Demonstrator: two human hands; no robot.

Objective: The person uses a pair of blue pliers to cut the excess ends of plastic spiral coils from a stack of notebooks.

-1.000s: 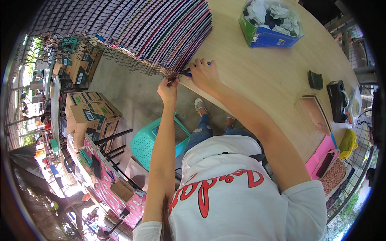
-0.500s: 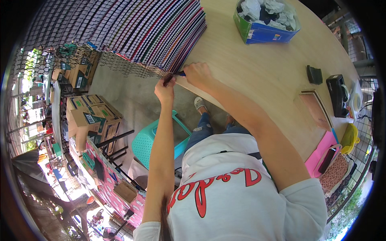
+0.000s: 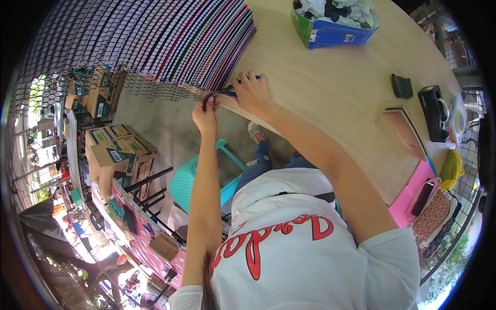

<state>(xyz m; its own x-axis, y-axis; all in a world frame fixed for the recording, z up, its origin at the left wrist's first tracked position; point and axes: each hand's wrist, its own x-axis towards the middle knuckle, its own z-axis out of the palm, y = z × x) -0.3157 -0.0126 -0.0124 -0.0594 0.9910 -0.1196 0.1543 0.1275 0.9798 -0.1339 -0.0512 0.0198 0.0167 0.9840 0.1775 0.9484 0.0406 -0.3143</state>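
1. Head view, hands: The left hand (image 3: pixel 205 114) pinches the frayed lower edge of the net mesh (image 3: pixel 155 88), fingers clenched on the strands. The right hand (image 3: pixel 251 92) grasps a blue-handled tool (image 3: pixel 238 85), its tip touching the same edge just right of the left hand.
2. Head view, work item: The mesh lies over the stack of striped woven mats (image 3: pixel 170 36) at the far left of the wooden table (image 3: pixel 330 93). Its loose edge hangs off the near table edge.
3. Head view, change: Against the earlier frames, both hands have stayed at the same point on the mesh edge; the left fingers are now drawn closer to the tool tip. Judgement: work on this spot continues, not finished.
4. Head view, surroundings: A blue box of cloth (image 3: pixel 333 23) stands far on the table. A black tape dispenser (image 3: pixel 433 111) and a pink sheet (image 3: pixel 411 194) lie right. A teal stool (image 3: pixel 199 178) stands below the table.
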